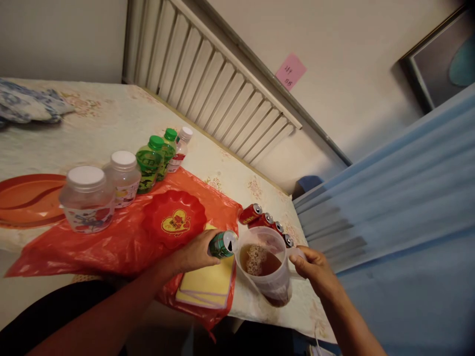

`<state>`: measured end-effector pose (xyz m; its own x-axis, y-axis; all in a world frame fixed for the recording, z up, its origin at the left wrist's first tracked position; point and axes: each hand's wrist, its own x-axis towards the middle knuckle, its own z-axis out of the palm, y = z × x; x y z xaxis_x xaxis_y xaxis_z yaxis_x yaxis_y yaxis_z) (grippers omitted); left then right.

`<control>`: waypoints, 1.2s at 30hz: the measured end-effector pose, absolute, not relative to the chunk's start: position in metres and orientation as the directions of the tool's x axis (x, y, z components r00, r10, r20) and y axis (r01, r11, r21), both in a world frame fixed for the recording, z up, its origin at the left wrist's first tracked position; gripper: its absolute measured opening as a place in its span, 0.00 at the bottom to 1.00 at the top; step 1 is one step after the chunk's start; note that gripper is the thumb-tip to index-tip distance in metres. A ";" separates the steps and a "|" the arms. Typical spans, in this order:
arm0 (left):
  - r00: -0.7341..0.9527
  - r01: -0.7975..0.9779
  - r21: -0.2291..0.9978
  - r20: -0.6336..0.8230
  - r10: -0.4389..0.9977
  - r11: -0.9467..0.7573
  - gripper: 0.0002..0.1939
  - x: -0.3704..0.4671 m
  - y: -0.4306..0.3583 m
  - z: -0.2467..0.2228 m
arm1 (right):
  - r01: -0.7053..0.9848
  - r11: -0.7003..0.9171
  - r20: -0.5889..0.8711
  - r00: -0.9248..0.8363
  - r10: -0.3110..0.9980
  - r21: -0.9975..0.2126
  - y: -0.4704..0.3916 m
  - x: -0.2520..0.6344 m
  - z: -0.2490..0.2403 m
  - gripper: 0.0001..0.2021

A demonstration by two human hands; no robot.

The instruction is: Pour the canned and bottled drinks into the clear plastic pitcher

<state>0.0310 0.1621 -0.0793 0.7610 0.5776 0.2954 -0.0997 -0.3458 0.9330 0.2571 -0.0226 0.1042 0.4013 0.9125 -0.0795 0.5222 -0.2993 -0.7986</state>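
Note:
My left hand [197, 251] is wrapped round a green can [221, 245], which has its tab opened and its top turned toward the pitcher. The can's top is right at the left rim of a clear plastic pitcher [272, 283]. Brown liquid [270, 263] with foam on it stands inside the pitcher. On the right, my right hand [314, 267] grips the pitcher's handle. Several opened drink cans, among them a red can [250, 213], stand in a row just behind the pitcher. Yellow cloths [206, 286] lie below the green can.
A red scalloped dish [158, 217] sits on a red plastic bag [122, 252]. Left of it are two white-lidded jars [88, 198], green-capped bottles [150, 165], a white-capped bottle [181, 151] and an orange tray [33, 198]. A radiator [211, 74] and blue curtain [401, 237] border the table.

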 end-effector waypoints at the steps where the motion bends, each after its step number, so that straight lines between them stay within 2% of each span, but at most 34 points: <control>1: 0.762 -0.099 0.932 0.296 0.576 -0.348 0.34 0.031 0.162 -0.080 | 0.522 -0.298 -0.082 0.396 0.914 -0.799 -0.022 0.257 0.105 0.20; 36: 0.781 -0.022 0.918 0.263 0.567 -0.396 0.36 0.030 0.160 -0.081 | 0.619 -0.353 -0.134 0.372 0.918 -0.702 -0.014 0.248 0.118 0.22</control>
